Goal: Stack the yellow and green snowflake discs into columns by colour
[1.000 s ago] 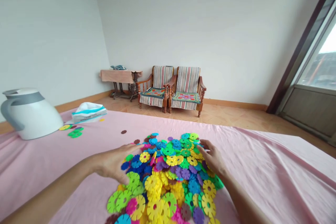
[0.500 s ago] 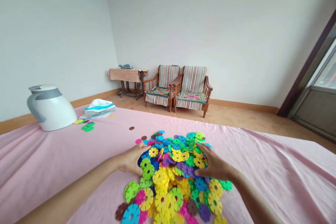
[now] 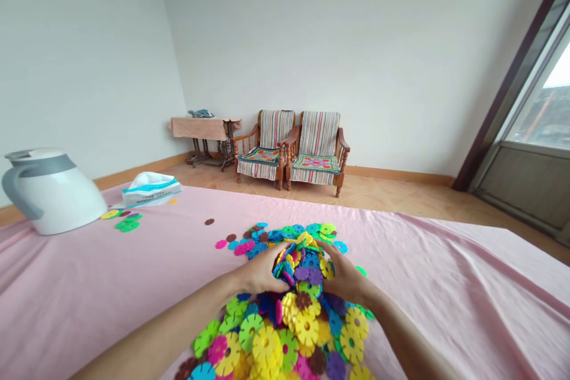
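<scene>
A heap of colourful plastic snowflake discs [image 3: 267, 347], notched round their edges, spreads over the pink cloth [image 3: 178, 249]. My left hand [image 3: 266, 270] curves round the left side of a clump in the upper part of the heap. From the right, my right hand [image 3: 345, 273] cups the same clump. Between the two palms, blue, purple, yellow and green discs [image 3: 309, 261] are squeezed together. Some fingertips are hidden behind the discs.
A white and grey jug [image 3: 62, 193] stands at the left, with a tissue pack [image 3: 151, 189] beside it. Several loose discs [image 3: 128, 223] lie near the jug. Two wooden armchairs [image 3: 316, 148] and a cloth-covered table [image 3: 200, 127] stand farther back.
My hands have come closer together, gathering discs into a raised clump between them. The camera view has turned slightly to the right.
</scene>
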A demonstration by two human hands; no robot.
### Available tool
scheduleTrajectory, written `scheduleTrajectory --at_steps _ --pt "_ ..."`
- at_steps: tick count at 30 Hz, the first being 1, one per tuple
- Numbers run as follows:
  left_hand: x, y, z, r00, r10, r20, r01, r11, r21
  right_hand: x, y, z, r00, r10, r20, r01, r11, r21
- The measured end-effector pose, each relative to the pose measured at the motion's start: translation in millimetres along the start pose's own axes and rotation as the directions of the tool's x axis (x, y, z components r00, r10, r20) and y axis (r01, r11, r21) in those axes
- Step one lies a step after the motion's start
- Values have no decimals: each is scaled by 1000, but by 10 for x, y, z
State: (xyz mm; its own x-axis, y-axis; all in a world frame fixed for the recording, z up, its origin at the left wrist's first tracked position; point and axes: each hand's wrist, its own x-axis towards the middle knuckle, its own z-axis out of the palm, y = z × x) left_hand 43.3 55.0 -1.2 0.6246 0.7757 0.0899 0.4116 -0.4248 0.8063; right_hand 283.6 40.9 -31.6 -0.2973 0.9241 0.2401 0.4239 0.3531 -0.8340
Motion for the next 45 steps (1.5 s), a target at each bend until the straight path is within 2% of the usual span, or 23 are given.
scheduleTrajectory --at_steps 2,4,7,9,12,14,15,17,20,22,25,27,29,30,32,35,37,38,41,45 --pt "71 66 61 998 -33 -45 33 999 -13 11 19 -5 998 61 -25 -58 990 126" --pt "144 147 106 997 -40 -60 39 999 -10 12 22 -60 990 142 3 -138 953 270" --pt "239 327 166 994 -38 -100 38 999 -6 -9 2 -213 977 209 27 -204 903 379" --pt "277 473 213 995 -11 -101 11 1000 0 -32 -15 -328 975 220 11 -208 900 382" --pt "279 652 269 999 40 7 -40 999 -19 -62 -39 -469 971 239 11 -231 922 311" --pt "257 682 249 995 54 80 -49 997 -57 -72 -57 -532 974 227 23 -226 947 228" --pt "244 657 208 996 51 79 -46 997 -62 -73 -66 -555 977 211 38 -214 956 198" --pt "226 515 44 1000 28 5 -28 999 -30 -71 -82 -584 980 189 64 -197 964 179" --pt "197 103 -388 968 -79 -239 105 990 99 -61 -67 -588 982 189 18 -189 961 200" --pt "144 -235 -745 903 -162 -398 237 960 148 -55 -20 -570 982 186 -40 -173 960 220" --pt "-21 -697 -1231 763 -267 -588 457 867 199 -47 95 -529 978 198 -70 -177 956 236" --pt "-150 -925 -1439 690 -305 -657 560 800 217 -39 179 -501 974 214 -76 -192 955 227" --pt "-238 -1079 -1518 657 -317 -684 615 750 244 -28 252 -477 973 216 -80 -194 956 220" --pt "-253 -1129 -1509 662 -311 -682 621 737 267 -21 282 -466 974 212 -82 -190 957 220" --pt "-225 -1174 -1403 712 -276 -646 588 737 334 -10 328 -448 975 204 -87 -182 960 215" --pt "-95 -1113 -1094 843 -180 -507 438 777 453 -2 355 -434 974 201 -101 -178 964 196" --pt "-16 -1004 -864 928 -95 -359 281 813 510 -7 340 -437 976 200 -83 -180 963 200" --pt "10 -937 -760 957 -54 -285 203 827 524 -13 326 -442 977 201 -69 -183 962 202" --pt "43 -737 -529 990 31 -138 46 850 525 -36 269 -455 980 201 -17 -195 965 175" --pt "60 -548 -339 991 103 -82 -50 872 488 -66 210 -412 975 224 -5 -224 973 55"
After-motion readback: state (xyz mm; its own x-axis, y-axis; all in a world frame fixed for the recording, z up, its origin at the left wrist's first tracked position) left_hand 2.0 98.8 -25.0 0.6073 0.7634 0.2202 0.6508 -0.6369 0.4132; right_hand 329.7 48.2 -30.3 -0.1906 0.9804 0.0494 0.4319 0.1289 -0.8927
